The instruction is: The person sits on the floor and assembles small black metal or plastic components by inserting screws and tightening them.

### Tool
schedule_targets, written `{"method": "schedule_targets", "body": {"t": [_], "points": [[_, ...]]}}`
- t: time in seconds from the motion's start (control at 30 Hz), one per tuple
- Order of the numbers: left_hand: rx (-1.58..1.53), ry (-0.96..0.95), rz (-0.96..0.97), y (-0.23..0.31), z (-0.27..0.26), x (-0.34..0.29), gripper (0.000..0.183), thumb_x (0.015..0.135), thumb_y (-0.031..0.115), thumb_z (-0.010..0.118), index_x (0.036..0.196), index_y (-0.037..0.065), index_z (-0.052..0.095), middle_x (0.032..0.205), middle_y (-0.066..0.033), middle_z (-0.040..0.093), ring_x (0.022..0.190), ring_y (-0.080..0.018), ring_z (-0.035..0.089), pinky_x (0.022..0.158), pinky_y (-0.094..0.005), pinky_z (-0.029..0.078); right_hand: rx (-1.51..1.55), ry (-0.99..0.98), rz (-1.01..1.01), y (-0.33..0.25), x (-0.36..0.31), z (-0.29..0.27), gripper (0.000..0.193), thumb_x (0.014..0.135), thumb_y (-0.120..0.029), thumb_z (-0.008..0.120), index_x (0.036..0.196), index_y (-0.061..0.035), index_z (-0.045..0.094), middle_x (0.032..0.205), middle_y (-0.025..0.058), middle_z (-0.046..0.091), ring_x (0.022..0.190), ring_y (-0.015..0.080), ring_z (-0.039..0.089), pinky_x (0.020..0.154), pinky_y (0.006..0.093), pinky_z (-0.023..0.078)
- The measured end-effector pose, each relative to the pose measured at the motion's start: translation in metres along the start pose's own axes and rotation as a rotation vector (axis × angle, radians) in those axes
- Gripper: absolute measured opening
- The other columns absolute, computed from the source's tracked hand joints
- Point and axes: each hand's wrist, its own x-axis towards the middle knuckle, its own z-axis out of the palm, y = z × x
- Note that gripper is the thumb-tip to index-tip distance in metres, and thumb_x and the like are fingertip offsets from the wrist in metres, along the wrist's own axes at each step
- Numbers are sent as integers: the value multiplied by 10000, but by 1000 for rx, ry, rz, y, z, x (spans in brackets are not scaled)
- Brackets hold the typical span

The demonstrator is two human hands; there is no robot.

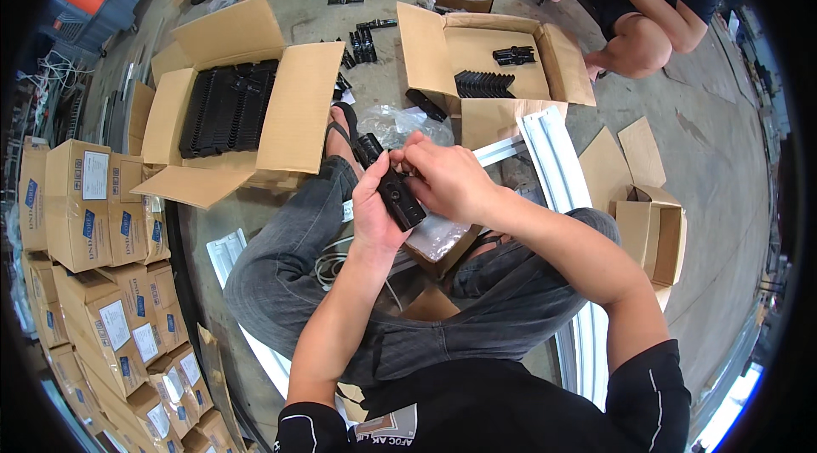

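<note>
Above my lap, my left hand (377,202) is closed around a long, shiny black part (400,197), with a slot or round hole on its face. The part slants, its lower end pointing toward me and its upper end away. Bent over its middle, my right hand (449,174) has thumb and fingers pinched together against it. Whatever those fingertips hold, if anything, is hidden. Below the hands stands a small open carton with a clear plastic bag (442,240). Beyond them lies more crumpled clear plastic (404,128).
An open carton (298,104) at left holds rows of black parts (230,108). Another carton (425,53) at right holds fewer. Loose black parts (363,46) lie between them. White metal profiles (557,159) run beside my legs. Sealed boxes (81,206) are stacked left. Other people crouch beyond.
</note>
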Motion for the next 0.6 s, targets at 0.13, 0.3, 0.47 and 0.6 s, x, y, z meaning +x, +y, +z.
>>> {"method": "schedule_targets", "body": {"t": [0.13, 0.3, 0.47, 0.6], "points": [[15, 5, -3, -2, 6, -2, 244, 989, 218, 509, 1046, 18, 637, 1346, -167, 568, 1214, -251, 552, 1069, -401, 434, 8, -6, 16, 4, 1, -1, 214, 778, -109, 676, 942, -52, 550, 848, 156, 637, 781, 378, 639, 636, 472, 513], [6, 39, -30, 6, -6, 1, 272, 973, 218, 499, 1109, 10, 609, 1325, -173, 576, 1205, -282, 575, 1008, -433, 486, 126, 88, 13, -1, 6, -9, 168, 756, -93, 670, 854, -27, 550, 740, 156, 612, 696, 363, 627, 607, 431, 504], [47, 154, 3, 7, 3, 2, 267, 956, 214, 496, 1118, 27, 594, 1195, -158, 639, 1111, -260, 620, 978, -405, 476, 184, 188, 1, 5, 10, -25, 174, 740, -78, 661, 822, -2, 527, 686, 148, 588, 609, 295, 606, 574, 366, 488], [27, 148, -18, 8, -2, 4, 445, 994, 428, 433, 1105, 28, 593, 1010, -103, 662, 968, -242, 644, 848, -396, 514, 308, 97, 123, 1, 11, -33, 160, 751, -51, 644, 819, 2, 509, 663, 102, 575, 601, 172, 594, 552, 321, 470]]}}
